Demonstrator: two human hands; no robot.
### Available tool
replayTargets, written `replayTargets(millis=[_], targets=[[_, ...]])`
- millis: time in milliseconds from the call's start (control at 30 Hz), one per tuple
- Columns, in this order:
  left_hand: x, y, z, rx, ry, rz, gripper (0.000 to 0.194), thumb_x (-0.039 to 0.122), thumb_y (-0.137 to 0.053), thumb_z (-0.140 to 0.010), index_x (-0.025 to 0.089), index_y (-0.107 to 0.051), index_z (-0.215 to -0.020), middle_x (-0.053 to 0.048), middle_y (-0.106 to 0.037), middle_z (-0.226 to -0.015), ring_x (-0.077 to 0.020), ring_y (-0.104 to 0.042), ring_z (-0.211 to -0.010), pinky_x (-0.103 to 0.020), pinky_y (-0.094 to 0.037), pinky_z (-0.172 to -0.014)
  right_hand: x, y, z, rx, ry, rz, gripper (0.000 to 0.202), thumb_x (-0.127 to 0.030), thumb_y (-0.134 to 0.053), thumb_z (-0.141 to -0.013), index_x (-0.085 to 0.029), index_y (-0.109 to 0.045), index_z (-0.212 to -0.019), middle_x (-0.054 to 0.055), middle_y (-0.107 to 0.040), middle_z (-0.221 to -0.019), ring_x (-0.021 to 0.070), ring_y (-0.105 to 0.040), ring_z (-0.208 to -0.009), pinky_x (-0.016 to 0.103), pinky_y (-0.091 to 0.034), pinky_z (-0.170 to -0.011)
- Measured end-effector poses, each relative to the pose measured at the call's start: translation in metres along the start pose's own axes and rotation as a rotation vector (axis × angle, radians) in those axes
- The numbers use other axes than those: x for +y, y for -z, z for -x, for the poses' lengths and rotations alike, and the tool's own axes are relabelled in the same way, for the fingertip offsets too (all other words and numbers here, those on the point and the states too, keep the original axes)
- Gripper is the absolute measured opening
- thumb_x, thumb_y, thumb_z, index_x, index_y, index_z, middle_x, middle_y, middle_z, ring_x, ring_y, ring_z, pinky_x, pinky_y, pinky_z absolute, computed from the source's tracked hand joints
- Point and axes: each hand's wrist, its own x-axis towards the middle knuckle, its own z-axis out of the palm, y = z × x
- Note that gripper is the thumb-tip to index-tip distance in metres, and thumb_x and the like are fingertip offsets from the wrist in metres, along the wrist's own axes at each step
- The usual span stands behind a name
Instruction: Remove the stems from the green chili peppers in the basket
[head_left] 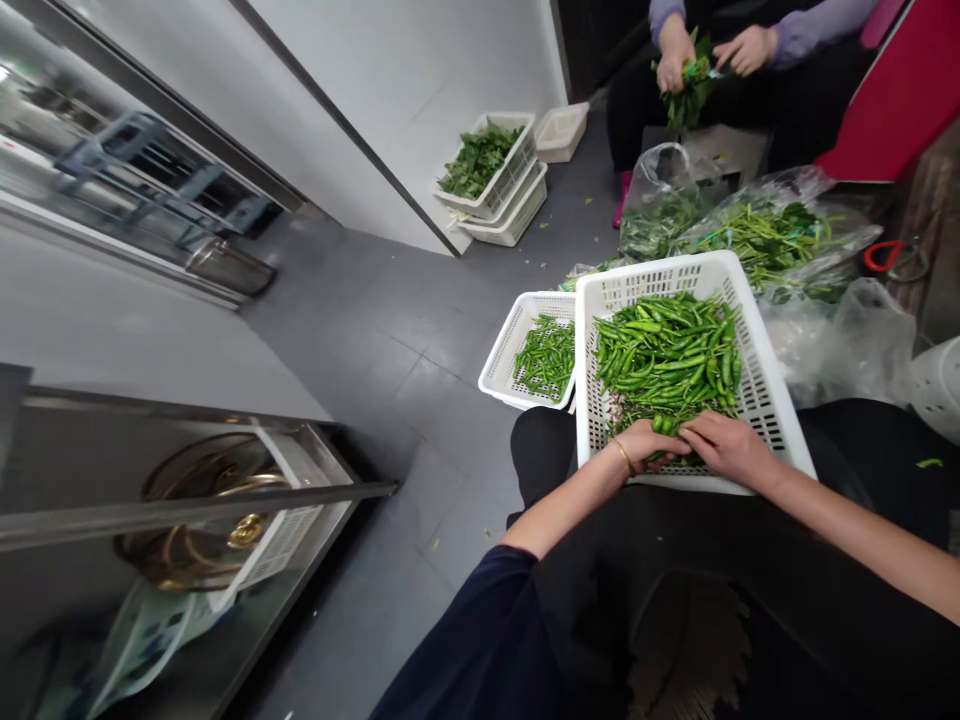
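A white slotted plastic basket (766, 372) rests on my lap with a heap of green chili peppers (667, 345) in it. Over its near side, my left hand (646, 443) is closed around a few green chili peppers, their rounded ends showing above the fingers. My right hand (726, 446) meets it from the right, thumb and fingertips pinched at the same peppers. Exactly what lies between the right fingertips is partly hidden. Dark stem bits lie in the basket near my left hand.
A second white basket (496, 355) with green chilies stands left of mine. Plastic bags of leafy greens (776, 235) lie beyond. Against the wall are stacked baskets of leaves (484, 160). Another person's hands (679, 60) hold greens at the top. A metal shelf (300, 495) stands left.
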Motion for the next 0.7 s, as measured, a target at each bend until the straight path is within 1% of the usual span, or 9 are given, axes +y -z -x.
replayTargets(millis=[67,133,233,333,400,500,533,600,700], targets=[[0.001,0.001,0.000,0.008,0.029,0.080,0.038,0.036,-0.080,-0.049,0.014,-0.053,-0.065,0.006,-0.045,-0.047,-0.0040,-0.035,-0.038,-0.020,-0.019,-0.038,0.009,0.005,-0.009,-0.021,0.052,0.230,0.033,-0.036,-0.038,-0.090,-0.018,-0.065,-0.096,0.010,-0.063,-0.092,0.0167,-0.060,-0.074,0.026,-0.044,-0.062],[0.004,0.007,0.000,0.088,-0.006,0.125,0.038,0.031,-0.081,-0.047,0.014,-0.053,-0.066,0.006,-0.044,-0.046,-0.0042,-0.035,-0.038,-0.020,-0.019,-0.037,0.021,0.005,-0.028,-0.125,0.011,0.422,0.035,-0.033,-0.038,-0.090,-0.018,-0.060,-0.112,0.013,-0.060,-0.106,0.0173,-0.061,-0.072,0.026,-0.041,-0.056],[0.011,0.017,-0.001,0.227,-0.119,0.163,0.036,0.026,-0.080,-0.046,0.015,-0.050,-0.063,0.006,-0.044,-0.044,-0.0047,-0.036,-0.036,-0.020,-0.021,-0.037,0.037,0.000,-0.062,-0.319,-0.104,0.601,0.032,-0.018,-0.036,-0.088,-0.014,-0.060,-0.108,0.017,-0.057,-0.106,0.0191,-0.063,-0.072,0.027,-0.041,-0.056],[0.015,0.021,-0.005,0.316,-0.190,0.189,0.034,0.027,-0.078,-0.048,0.015,-0.049,-0.061,0.005,-0.047,-0.047,-0.0041,-0.037,-0.037,-0.020,-0.022,-0.037,0.045,-0.002,-0.079,-0.384,-0.158,0.602,0.029,-0.016,-0.037,-0.086,-0.013,-0.063,-0.097,0.017,-0.057,-0.102,0.0198,-0.063,-0.072,0.029,-0.041,-0.060],[0.015,0.019,-0.011,0.388,-0.214,0.212,0.034,0.028,-0.078,-0.048,0.014,-0.051,-0.062,0.004,-0.049,-0.050,-0.0037,-0.038,-0.039,-0.020,-0.023,-0.038,0.043,-0.001,-0.076,-0.335,-0.178,0.496,0.025,-0.024,-0.041,-0.086,-0.015,-0.063,-0.091,0.013,-0.059,-0.097,0.0186,-0.061,-0.071,0.029,-0.041,-0.060],[0.011,0.011,-0.017,0.439,-0.257,0.266,0.039,0.032,-0.080,-0.046,0.014,-0.052,-0.065,0.005,-0.049,-0.051,-0.0040,-0.041,-0.041,-0.019,-0.026,-0.041,0.026,-0.001,-0.053,-0.201,-0.178,0.236,0.021,-0.034,-0.048,-0.083,-0.019,-0.063,-0.078,0.006,-0.061,-0.080,0.0158,-0.058,-0.068,0.026,-0.040,-0.062],[0.009,0.008,-0.018,0.430,-0.277,0.281,0.041,0.032,-0.081,-0.045,0.014,-0.051,-0.066,0.005,-0.049,-0.051,-0.0042,-0.041,-0.042,-0.019,-0.027,-0.042,0.018,-0.002,-0.044,-0.171,-0.158,0.147,0.022,-0.035,-0.049,-0.082,-0.019,-0.062,-0.075,0.004,-0.061,-0.075,0.0151,-0.057,-0.067,0.026,-0.041,-0.062],[0.005,0.005,-0.016,0.384,-0.309,0.292,0.041,0.032,-0.081,-0.044,0.014,-0.051,-0.065,0.005,-0.048,-0.049,-0.0043,-0.041,-0.041,-0.020,-0.028,-0.043,0.005,-0.003,-0.026,-0.183,-0.104,0.003,0.028,-0.036,-0.044,-0.086,-0.020,-0.062,-0.072,0.002,-0.061,-0.069,0.0144,-0.057,-0.066,0.025,-0.041,-0.063],[0.005,0.010,-0.003,0.274,-0.279,0.318,0.039,0.030,-0.080,-0.047,0.013,-0.053,-0.070,0.002,-0.053,-0.053,-0.0050,-0.042,-0.042,-0.020,-0.026,-0.042,0.004,-0.002,-0.015,-0.242,-0.086,0.019,0.034,-0.034,-0.035,-0.091,-0.021,-0.066,-0.084,0.004,-0.064,-0.076,0.0153,-0.059,-0.069,0.025,-0.043,-0.064]])
